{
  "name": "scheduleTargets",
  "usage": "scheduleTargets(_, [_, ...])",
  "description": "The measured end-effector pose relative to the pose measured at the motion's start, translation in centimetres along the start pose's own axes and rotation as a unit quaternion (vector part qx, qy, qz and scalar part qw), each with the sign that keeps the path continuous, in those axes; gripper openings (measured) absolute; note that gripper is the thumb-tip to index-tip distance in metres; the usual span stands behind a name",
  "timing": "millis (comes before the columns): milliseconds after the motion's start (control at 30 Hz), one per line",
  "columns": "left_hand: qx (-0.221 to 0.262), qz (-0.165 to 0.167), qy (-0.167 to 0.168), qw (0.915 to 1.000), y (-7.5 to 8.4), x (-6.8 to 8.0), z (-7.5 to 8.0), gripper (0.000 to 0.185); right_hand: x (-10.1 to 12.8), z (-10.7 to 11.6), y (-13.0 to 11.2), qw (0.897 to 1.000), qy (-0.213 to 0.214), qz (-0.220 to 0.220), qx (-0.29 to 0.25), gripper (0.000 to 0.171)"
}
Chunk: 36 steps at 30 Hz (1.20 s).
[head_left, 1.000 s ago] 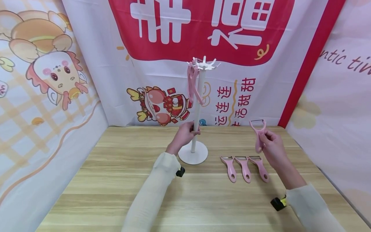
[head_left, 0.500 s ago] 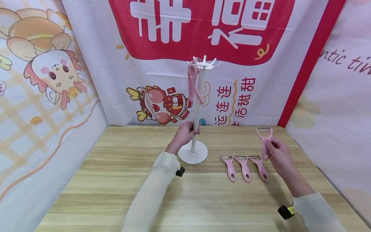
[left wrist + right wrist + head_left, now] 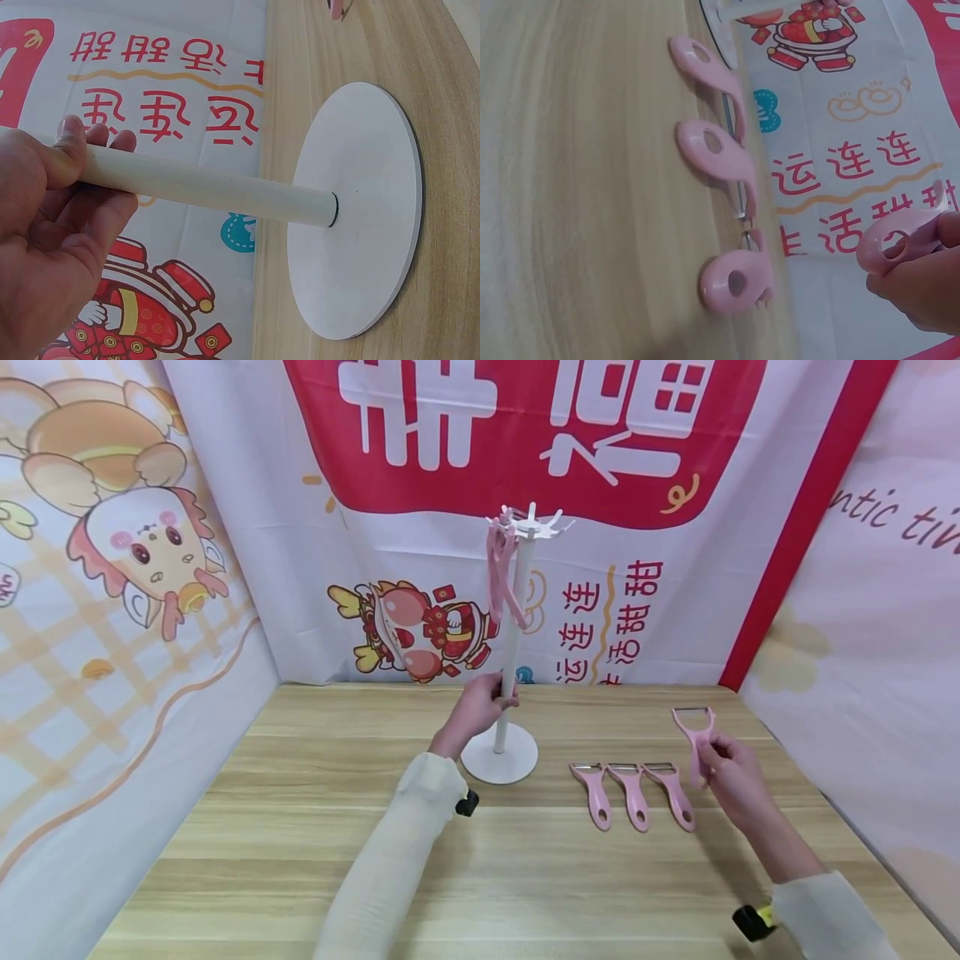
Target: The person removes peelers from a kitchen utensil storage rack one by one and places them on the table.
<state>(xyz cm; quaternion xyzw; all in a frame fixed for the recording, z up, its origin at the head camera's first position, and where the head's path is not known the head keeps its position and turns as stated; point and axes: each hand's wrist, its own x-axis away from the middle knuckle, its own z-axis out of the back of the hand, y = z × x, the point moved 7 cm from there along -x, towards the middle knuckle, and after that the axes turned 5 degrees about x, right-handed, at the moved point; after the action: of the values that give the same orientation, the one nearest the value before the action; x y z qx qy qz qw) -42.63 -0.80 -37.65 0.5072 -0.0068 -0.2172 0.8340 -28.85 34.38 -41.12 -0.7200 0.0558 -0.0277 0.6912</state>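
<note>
Peeler [image 3: 697, 737] pinched upright in right hand [image 3: 731, 772]'s grip; left hand [image 3: 476, 710] seemingly wraps stand pole [image 3: 510, 652].

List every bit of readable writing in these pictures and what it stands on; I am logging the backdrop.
"运连连": back banner, red column.
"活甜甜": same banner, next column.
"ntic ti": right side cloth, cut off by the frame.
Large white characters on the red panel: cropped, not readable.
Peelers and stand: no writing.
</note>
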Motion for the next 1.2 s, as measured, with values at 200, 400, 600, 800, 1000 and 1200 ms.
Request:
scheduleTargets(200, [-0.002,0.0,0.0,1.0,0.0,0.0,0.0,0.007,0.2,0.9,0.9,0.999,-0.002,-0.025,0.033,0.019])
scheduleTargets(400, [0.002,0.001,0.002,1.0,0.0,0.0,0.0,0.004,0.2,1.9,2.0,0.991,-0.004,-0.059,0.118,0.017])
scheduleTargets(600, [0.001,0.002,0.0,1.0,0.1,0.0,0.0,0.004,0.0,2.7,2.7,0.982,-0.023,-0.075,0.174,0.022])
scheduleTargets(800, [0.004,0.005,-0.002,1.0,0.0,-0.1,0.0,0.004,-0.1,3.5,3.4,0.969,-0.034,-0.093,0.224,0.025])
scheduleTargets(1000, [0.006,0.01,-0.005,0.9999,-0.1,-0.1,0.0,0.005,-0.3,4.2,4.2,0.96,-0.048,-0.126,0.244,0.03])
scheduleTargets(1200, [0.003,0.006,-0.002,1.0,0.0,-0.1,0.0,0.006,-0.6,4.6,4.7,0.952,-0.051,-0.146,0.266,0.025])
